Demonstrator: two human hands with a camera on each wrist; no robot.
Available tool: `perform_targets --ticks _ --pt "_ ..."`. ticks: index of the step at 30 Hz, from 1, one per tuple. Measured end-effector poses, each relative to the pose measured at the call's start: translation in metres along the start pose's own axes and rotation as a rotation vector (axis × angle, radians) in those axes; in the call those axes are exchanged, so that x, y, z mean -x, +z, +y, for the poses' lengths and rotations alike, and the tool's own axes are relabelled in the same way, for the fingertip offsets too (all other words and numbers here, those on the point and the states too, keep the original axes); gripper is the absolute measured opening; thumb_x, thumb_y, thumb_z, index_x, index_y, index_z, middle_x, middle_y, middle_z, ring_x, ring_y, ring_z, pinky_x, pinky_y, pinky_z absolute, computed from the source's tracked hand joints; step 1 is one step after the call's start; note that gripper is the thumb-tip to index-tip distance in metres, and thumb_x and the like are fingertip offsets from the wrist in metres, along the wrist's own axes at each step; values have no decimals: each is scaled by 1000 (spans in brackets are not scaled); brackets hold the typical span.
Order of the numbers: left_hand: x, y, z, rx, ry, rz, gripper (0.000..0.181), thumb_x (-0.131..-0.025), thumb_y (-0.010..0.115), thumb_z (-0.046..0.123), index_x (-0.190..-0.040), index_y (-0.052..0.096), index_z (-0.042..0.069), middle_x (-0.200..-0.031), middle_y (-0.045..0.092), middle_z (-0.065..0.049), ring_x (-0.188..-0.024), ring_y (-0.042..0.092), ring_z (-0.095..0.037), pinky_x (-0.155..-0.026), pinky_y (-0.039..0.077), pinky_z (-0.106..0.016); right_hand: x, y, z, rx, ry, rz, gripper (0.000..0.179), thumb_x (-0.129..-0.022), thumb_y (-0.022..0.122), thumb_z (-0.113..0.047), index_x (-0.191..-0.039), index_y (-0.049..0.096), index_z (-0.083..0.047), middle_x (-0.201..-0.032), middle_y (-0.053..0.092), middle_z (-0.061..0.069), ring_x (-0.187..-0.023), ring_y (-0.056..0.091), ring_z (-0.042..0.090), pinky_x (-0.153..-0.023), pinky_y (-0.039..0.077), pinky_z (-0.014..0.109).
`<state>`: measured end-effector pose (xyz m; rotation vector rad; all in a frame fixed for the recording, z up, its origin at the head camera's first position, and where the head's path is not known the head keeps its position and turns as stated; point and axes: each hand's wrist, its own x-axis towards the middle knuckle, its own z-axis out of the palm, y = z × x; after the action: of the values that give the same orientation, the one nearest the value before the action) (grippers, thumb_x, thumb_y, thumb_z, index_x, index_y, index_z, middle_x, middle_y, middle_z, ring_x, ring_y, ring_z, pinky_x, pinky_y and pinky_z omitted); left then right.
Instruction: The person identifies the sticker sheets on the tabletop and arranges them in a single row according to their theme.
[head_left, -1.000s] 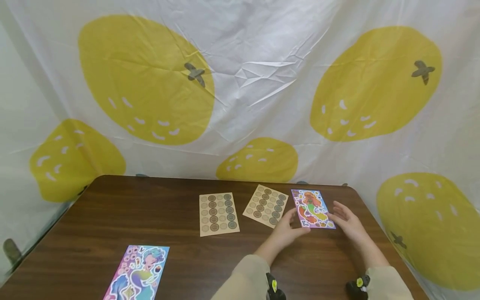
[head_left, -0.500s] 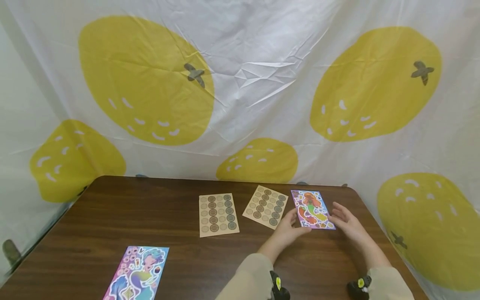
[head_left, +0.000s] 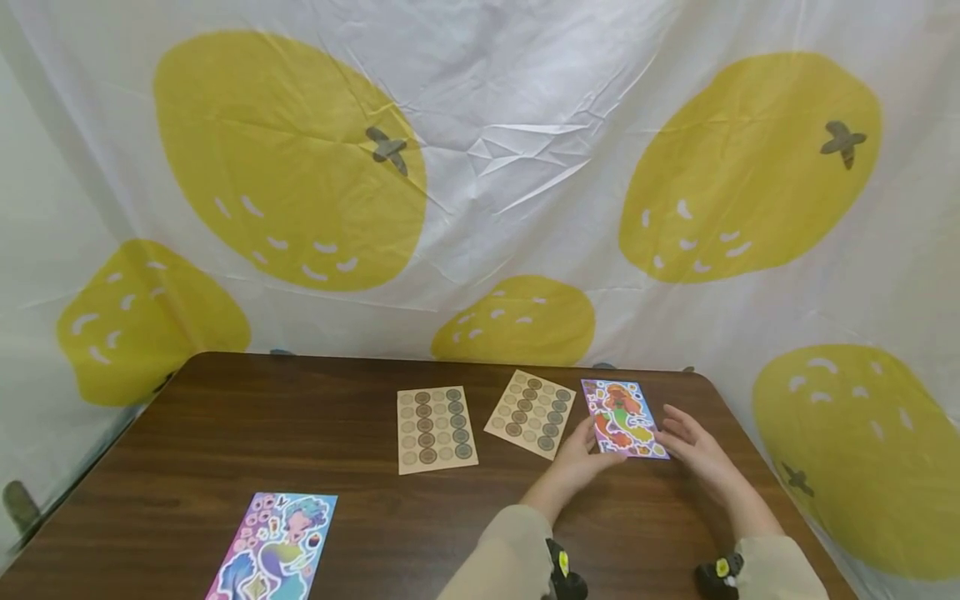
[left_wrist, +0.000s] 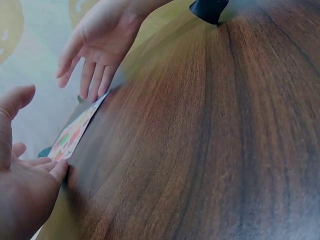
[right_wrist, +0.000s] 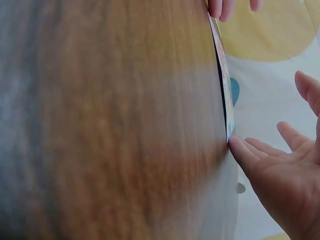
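From my remote seat I see the red-haired mermaid sticker sheet (head_left: 624, 415) on the wood-grain table (head_left: 390, 533) between two hands: the left hand (head_left: 576, 460) at its eight o'clock, the right hand (head_left: 697, 450) at four, each with fingers extended and thumb apart, fingertips at its edges. Crowding the left hand, a tilted kraft sheet of round stickers (head_left: 531, 414) sits at nine o'clock; a straighter kraft sheet (head_left: 437, 430) lies beyond. The blue-haired mermaid sticker sheet (head_left: 276, 546) is well apart, between eight and nine. The lemon-print curtain (head_left: 525, 225) hangs at twelve.
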<state>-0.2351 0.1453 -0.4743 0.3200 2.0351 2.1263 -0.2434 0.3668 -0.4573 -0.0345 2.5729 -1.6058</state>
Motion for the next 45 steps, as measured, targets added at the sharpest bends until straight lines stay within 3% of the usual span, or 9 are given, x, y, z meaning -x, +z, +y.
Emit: perform_targets --ticks 13,22,30,37,40,45 --pt "-1 1 -2 34 -45 14 76 -81 74 11 -145 35 2 -143 40 -24 -131 40 -35 -107 32 -43 5 3 -4 -48 -8 -28 75 -99 55 -24 -151 7 2 -149 13 36 -135 23 49 -105 31 49" --pt "-1 3 -4 120 -17 11 74 -81 71 3 -145 34 -3 -141 40 -28 -130 40 -38 -105 34 -44 6 4 -4 -124 -22 -32 70 -100 51 -17 -150 6 6 -145 15 40 -129 32 45 -95 44 29" --pt "-3 5 -8 222 -18 14 73 -81 68 -2 -144 33 -5 -140 42 -26 -129 41 -39 -104 36 -42 5 6 -2 -144 -10 -32 69 -101 48 -16 -150 4 6 -145 14 41 -126 36 41 -89 44 19" --pt "-3 8 -9 298 -9 -16 71 -82 64 -6 -144 31 -7 -139 44 -25 -122 49 -36 -100 41 -38 6 8 0 -173 -12 -67 69 -102 44 -15 -150 -1 4 -146 10 41 -130 28 42 -88 41 17" --pt "-2 9 -9 305 -5 -30 71 -82 62 -7 -145 29 -7 -139 45 -25 -121 50 -36 -99 42 -37 7 9 0 -157 -7 -71 67 -102 43 -17 -150 0 4 -147 13 40 -126 35 32 -88 41 19" --pt "-1 10 -7 315 -21 -43 75 -80 61 -8 -146 25 -8 -138 45 -25 -120 51 -35 -101 41 -37 9 10 -1 -121 -2 -75 65 -103 41 -21 -150 4 5 -145 22 39 -107 46 3 -88 41 24"
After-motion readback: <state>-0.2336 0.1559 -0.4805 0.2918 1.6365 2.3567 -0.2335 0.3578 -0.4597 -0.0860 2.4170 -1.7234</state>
